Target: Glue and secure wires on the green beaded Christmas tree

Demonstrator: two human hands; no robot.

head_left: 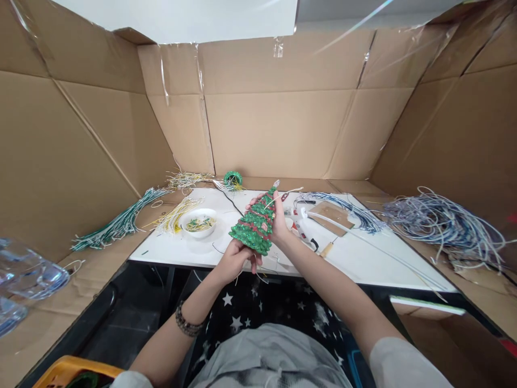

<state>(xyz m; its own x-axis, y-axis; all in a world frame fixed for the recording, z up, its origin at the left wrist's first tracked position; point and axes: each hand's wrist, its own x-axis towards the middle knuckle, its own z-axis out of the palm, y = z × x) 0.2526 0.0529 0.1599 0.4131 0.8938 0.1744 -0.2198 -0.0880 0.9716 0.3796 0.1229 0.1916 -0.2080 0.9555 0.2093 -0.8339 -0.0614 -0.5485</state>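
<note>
The left hand (236, 258) is clamped on the wide base of a green glitter tree (256, 222); the right hand (278, 218) closes round its upper half from the right; its long axis runs away from the person, tip pointing up-right toward a white wire (283, 195) just beyond the right fingers, above the white table (363, 258).

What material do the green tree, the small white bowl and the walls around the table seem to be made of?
Green tree: likely glitter foam or felt; its surface sparkles, with red bands.
White bowl: glossy, so ceramic or plastic; I cannot tell which.
Walls: plain brown cardboard, matte, with folds and tape strips.
</note>
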